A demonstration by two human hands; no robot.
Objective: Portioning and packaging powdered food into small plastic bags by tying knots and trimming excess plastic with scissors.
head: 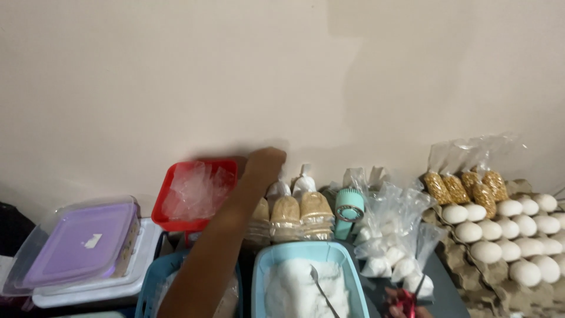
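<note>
My left hand [266, 161] reaches forward to the wall, fingers closed around the knotted top of a small clear bag [278, 189]. That bag stands in a row of filled bags of brown and white grains [301, 213]. My right hand [393, 307] shows only at the bottom edge, gripping red-handled scissors [407, 304]. Below my left arm, a light blue tub [347, 265] holds white granules with a metal spoon [321, 287] stuck in them.
A red basket of clear plastic bags [197, 189] sits left of my hand. Purple-lidded boxes [82, 242] are stacked far left. To the right are a teal hand fan [349, 207], bags of white lumps [389, 235], bags of yellow kernels [465, 185] and a tray of white eggs [506, 235].
</note>
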